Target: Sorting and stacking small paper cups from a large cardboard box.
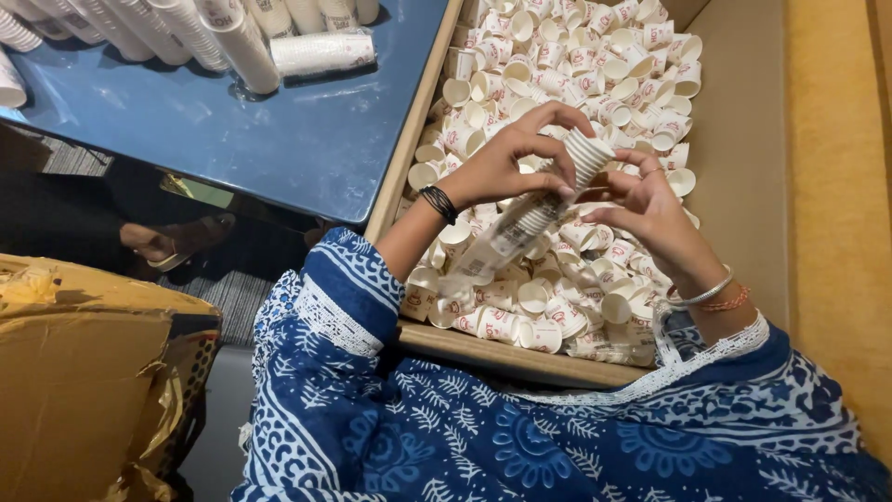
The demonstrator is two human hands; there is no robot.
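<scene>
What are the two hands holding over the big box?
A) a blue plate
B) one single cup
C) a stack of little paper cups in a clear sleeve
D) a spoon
C: the left hand and right hand both grip a stack of little paper cups partly inside a clear plastic sleeve, above the cardboard box full of loose cups.

— What is being held over the box?

— A long stack of small white ribbed paper cups [539, 200], nested one inside the next and lying at a slant, its upper end up and to the right, its lower end down and to the left.

— Is it bare?

— The upper end is bare, showing its ribbed rims. The lower part sits inside a clear plastic sleeve [478, 260], which hangs loose and crumpled past the last cup.
</scene>
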